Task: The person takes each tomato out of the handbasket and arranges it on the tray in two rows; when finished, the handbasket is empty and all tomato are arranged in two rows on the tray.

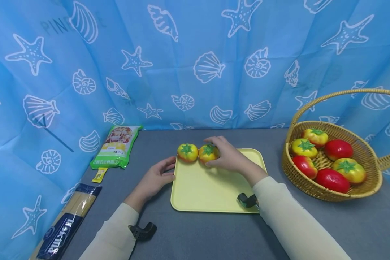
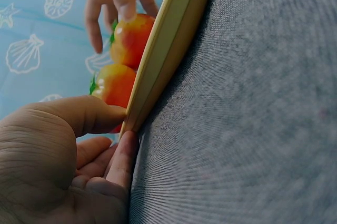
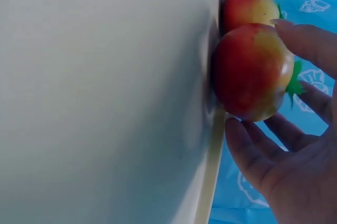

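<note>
Two yellow-and-red tomatoes with green leafy tops sit side by side at the back left of a yellow tray (image 1: 214,191). My right hand (image 1: 229,157) holds the right tomato (image 1: 206,154), its thumb and fingers on opposite sides in the right wrist view; part of this tomato is hidden by the hand. The left tomato (image 1: 187,153) stands next to it, touching or nearly so. At the tray's left edge, my left hand (image 1: 154,180) pinches the rim (image 2: 138,95) between thumb and fingers, as the left wrist view shows.
A wicker basket (image 1: 287,168) with a tall handle stands at the right, holding more tomatoes and several red fruits. A green food bag (image 1: 117,146), a small yellow packet (image 1: 99,175) and a pasta pack (image 1: 65,227) lie at the left. A blue shell-print curtain (image 1: 182,65) hangs behind.
</note>
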